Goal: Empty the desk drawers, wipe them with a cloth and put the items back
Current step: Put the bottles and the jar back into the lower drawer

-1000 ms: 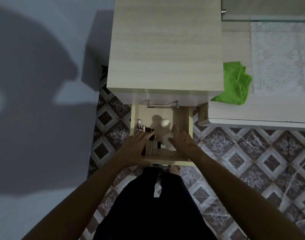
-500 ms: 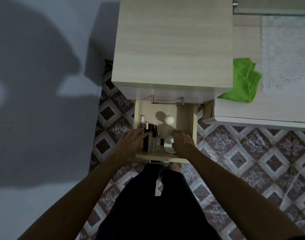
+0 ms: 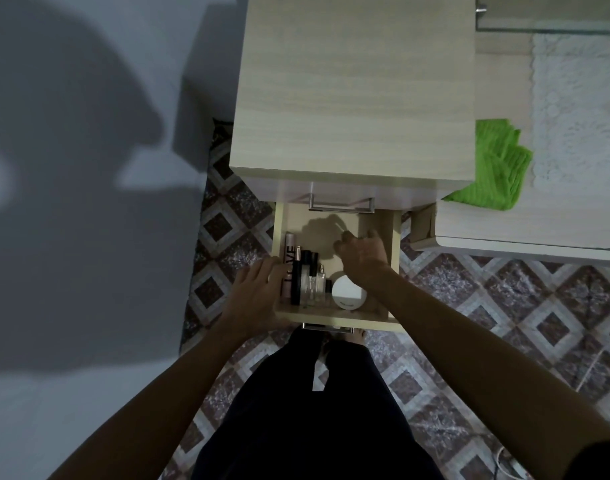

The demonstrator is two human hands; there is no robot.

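Observation:
The lower drawer [image 3: 395,237] of a pale wood cabinet [image 3: 355,81] stands pulled out. Along its left side lie a pink tube marked LOVE [image 3: 289,261], black tubes [image 3: 304,275] and small glass bottles [image 3: 316,284]. A white round compact [image 3: 349,292] sits at the front. My left hand [image 3: 253,296] rests on the drawer's left wall, fingers nearly straight. My right hand [image 3: 362,256] reaches into the drawer's middle, fingers curled down over the spot where a small white ball lay; the ball is hidden under it. A folded green cloth [image 3: 493,171] lies on the desk to the right.
The closed upper drawer's metal handle [image 3: 341,206] overhangs the open drawer's back. A white lace mat [image 3: 580,98] covers the desk [image 3: 521,237] on the right. Patterned floor tiles [image 3: 504,306] surround the cabinet, my legs stand against the drawer front, and a wall is on the left.
My right hand has moved from the compact at the front towards the drawer's back and now covers the white ball. My left hand has stayed at the left wall.

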